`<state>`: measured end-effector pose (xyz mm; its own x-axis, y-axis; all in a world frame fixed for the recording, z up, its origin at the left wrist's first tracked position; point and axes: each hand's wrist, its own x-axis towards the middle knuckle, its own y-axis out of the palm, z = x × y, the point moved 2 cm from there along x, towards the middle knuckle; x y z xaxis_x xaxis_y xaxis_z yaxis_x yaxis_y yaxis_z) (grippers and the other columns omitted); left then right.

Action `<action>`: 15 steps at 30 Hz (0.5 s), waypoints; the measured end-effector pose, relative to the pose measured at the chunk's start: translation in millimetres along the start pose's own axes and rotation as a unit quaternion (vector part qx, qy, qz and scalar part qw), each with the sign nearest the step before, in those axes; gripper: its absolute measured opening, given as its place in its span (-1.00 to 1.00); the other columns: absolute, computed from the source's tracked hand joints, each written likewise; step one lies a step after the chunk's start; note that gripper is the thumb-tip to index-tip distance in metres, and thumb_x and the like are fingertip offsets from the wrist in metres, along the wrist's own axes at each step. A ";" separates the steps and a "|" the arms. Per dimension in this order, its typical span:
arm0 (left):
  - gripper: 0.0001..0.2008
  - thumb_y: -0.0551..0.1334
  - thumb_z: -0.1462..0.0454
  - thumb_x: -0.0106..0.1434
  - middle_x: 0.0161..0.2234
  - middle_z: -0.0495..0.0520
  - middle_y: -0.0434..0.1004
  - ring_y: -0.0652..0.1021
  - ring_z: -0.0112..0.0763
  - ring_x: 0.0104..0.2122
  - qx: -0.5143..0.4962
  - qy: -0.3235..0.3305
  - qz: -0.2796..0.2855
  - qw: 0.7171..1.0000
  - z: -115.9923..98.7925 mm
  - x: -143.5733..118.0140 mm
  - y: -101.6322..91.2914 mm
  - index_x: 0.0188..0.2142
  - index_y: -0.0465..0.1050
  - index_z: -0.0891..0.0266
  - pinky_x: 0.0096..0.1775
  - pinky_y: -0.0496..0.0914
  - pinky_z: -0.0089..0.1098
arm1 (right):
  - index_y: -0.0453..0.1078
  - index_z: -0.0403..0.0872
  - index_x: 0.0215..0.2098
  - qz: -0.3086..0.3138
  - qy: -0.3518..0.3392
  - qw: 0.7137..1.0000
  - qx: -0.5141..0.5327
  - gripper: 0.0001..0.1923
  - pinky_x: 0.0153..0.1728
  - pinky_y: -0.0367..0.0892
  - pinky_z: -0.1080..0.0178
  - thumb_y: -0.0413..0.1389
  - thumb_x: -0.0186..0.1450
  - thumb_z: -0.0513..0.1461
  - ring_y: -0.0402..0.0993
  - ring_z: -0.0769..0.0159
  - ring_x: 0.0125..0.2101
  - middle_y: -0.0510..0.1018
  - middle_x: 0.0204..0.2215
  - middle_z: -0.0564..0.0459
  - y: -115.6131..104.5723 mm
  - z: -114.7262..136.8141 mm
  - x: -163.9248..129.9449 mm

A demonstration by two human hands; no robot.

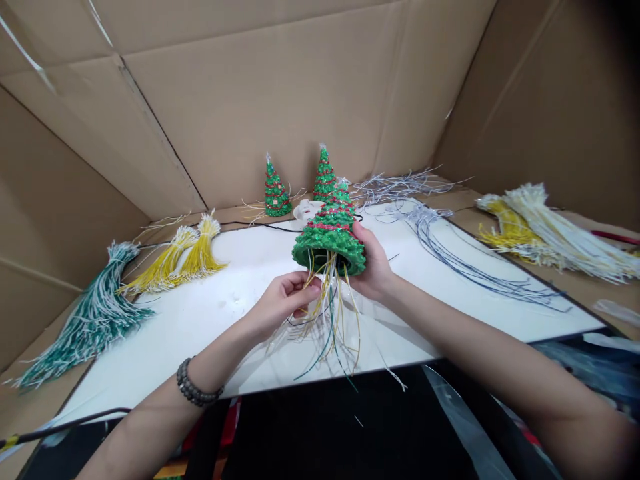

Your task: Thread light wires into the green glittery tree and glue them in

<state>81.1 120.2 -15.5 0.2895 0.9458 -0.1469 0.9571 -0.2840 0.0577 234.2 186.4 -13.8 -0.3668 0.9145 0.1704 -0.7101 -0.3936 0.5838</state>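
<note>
A small green Christmas tree [330,233] with red garland is tipped so its hollow base faces me. My right hand [373,263] is wrapped round its right side, with most of the fingers hidden behind it. Out of the base hangs a bunch of thin wires [335,313], yellow, white and green. My left hand [295,297] is closed just below the base's left edge, thumb and fingers pinching some of the yellow wires. Exactly how many wires it holds I cannot tell.
Two more trees [277,190] stand at the back beside a white object [306,211]. Left lie green-white [95,320] and yellow wire bundles [200,250]; right, grey wires [450,253] and white and yellow bundles [565,230]. Cardboard walls [280,100] enclose the white board [175,340].
</note>
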 end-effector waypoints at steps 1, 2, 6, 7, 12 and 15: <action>-0.58 0.45 0.03 0.01 -0.57 -0.16 0.20 0.16 -0.64 -0.60 0.012 -0.004 0.001 1.000 0.4 0.2 -0.2 -0.32 0.44 0.29 -0.54 0.04 -0.48 | 0.54 0.05 -0.23 0.000 0.003 1.000 -0.002 -0.57 0.10 0.37 -0.09 0.22 0.13 0.15 0.56 0.02 -0.01 0.67 -0.25 0.06 0.5 0.1 -0.4; -0.57 0.46 0.02 0.00 -0.57 -0.16 0.20 0.16 -0.65 -0.60 0.023 -0.007 0.001 1.000 0.9 0.6 -0.3 -0.32 0.44 0.29 -0.54 0.03 -0.48 | 0.54 0.04 -0.24 0.001 0.004 1.000 -0.003 -0.56 0.11 0.36 -0.09 0.22 0.12 0.16 0.55 0.01 -0.01 0.67 -0.26 0.06 1.2 0.4 -0.8; -0.56 0.46 0.03 -0.04 -0.57 -0.16 0.22 0.15 -0.66 -0.62 0.039 -0.014 -0.003 0.999 2.4 2.3 0.4 -0.35 0.40 0.28 -0.55 0.00 -0.47 | 0.55 0.03 -0.25 0.012 0.008 1.000 -0.003 -0.52 0.15 0.32 -0.09 0.26 0.07 0.18 0.55 0.01 -0.02 0.67 -0.22 0.03 4.2 1.1 -2.4; -0.58 0.45 0.04 -0.03 -0.57 -0.17 0.21 0.15 -0.67 -0.62 0.039 -0.014 -0.003 0.999 2.6 2.6 0.8 -0.37 0.38 0.28 -0.55 0.00 -0.47 | 0.55 0.02 -0.25 0.014 0.010 1.000 -0.005 -0.51 0.16 0.31 -0.08 0.27 0.06 0.18 0.55 0.02 -0.02 0.67 -0.21 0.03 4.6 1.1 -2.7; -0.66 0.39 0.09 0.02 -0.58 -0.16 0.20 0.17 -0.65 -0.63 0.049 0.000 0.000 0.999 1.8 3.2 1.1 -0.46 0.30 0.25 -0.53 0.02 -0.45 | 0.56 0.02 -0.27 0.029 0.023 0.999 -0.004 -0.50 0.15 0.32 -0.06 0.28 0.04 0.19 0.55 0.01 0.00 0.68 -0.23 0.03 4.8 -0.1 -2.8; -0.69 0.34 0.10 0.06 -0.56 -0.14 0.22 0.20 -0.60 -0.58 0.080 0.030 -0.008 0.996 0.0 3.0 -0.2 -0.44 0.30 0.25 -0.49 0.08 -0.43 | 0.57 0.03 -0.29 0.023 0.023 0.999 0.000 -0.53 0.13 0.34 -0.05 0.28 0.03 0.18 0.56 0.01 -0.02 0.69 -0.26 0.05 3.6 -0.6 -1.9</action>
<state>81.7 123.1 -16.0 0.2782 0.9566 -0.0867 0.9526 -0.2863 -0.1030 232.0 183.2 -12.5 -0.4265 0.8901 0.1610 -0.6912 -0.4355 0.5767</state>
